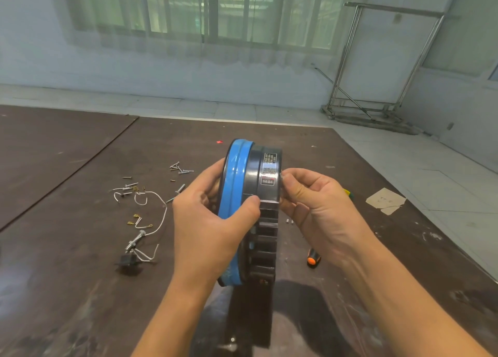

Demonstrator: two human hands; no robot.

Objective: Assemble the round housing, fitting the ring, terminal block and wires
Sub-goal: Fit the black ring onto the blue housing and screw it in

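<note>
Head view: the round housing (265,168) is held on edge above the brown board (80,289), between both grips and clear of the surface. Its black body carries a printed label (268,172) on the outer wall, and the blue ring (234,178) sits against its left side. The left grip (213,222), a bare hand, grasps the housing from the left, thumb laid across the rim and fingers curled behind the ring's face. The right grip (318,208) is curled, its fingertips pinching the housing's right edge just below the label. On the board to the left lie white wires (159,203) with brass lugs, scattered screws (180,168) and a small black block (126,261). An orange-and-black tool handle (313,258) shows beneath the right wrist, with a paper scrap (385,201) further right. A metal rack (377,60) stands by the far wall.
</note>
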